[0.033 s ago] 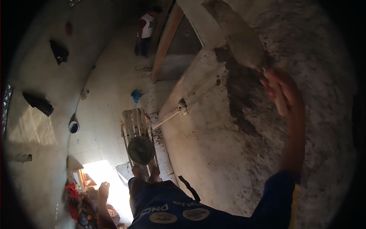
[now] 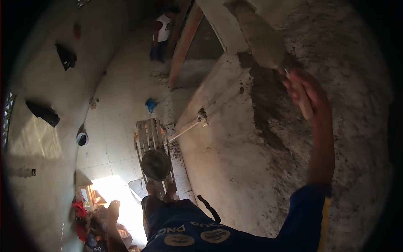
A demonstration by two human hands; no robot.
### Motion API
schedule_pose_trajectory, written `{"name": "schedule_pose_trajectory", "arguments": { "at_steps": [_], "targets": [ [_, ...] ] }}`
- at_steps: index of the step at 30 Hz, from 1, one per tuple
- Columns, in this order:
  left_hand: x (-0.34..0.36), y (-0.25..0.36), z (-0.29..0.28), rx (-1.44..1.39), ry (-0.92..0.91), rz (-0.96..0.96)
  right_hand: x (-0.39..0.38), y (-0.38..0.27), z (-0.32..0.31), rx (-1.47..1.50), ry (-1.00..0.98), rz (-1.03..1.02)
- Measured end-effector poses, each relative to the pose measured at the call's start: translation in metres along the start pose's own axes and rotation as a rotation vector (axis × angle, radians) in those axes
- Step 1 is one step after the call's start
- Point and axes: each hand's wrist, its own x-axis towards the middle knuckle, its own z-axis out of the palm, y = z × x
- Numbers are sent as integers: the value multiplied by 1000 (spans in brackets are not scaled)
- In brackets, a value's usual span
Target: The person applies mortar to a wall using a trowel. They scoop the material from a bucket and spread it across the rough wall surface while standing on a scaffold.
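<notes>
head view: dark blue clothing bulges along the lower edge, with pale rounded prints and a yellow stripe down the sleeve. the right hand is wrapped around the smooth, pale, rod-shaped handle of a trowel, whose long, flat, dull grey blade lies in front of the wall; whether they touch, i cannot tell. the left hand is raised at lower left, too small and sunlit to tell whether it is open or closed. the wall is pale and fairly smooth toward the floor, with a dark, ragged, grainy patch beside the blade. lower down, bare feet stand on a platform of rough wooden slats, just beside a round bucket with a matte grey top. beyond are pale square floor tiles, crumpled blue plastic and, farthest, a standing person in a white and dark red top.
</notes>
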Motion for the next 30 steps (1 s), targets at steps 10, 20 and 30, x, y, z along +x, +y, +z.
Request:
{"name": "schedule_pose_trajectory", "arguments": {
  "at_steps": [10, 20, 30],
  "targets": [
    [-174, -70, 6, 195, -1, -490, 117, 81, -29, -453, 372, -54],
    [-151, -101, 38, 12, -149, -169, 51, 69, -101, -596, 613, 208],
    [-28, -46, 43, -232, -129, -226, -71, -9, -10, -1208, 616, -140]
  ]
}}
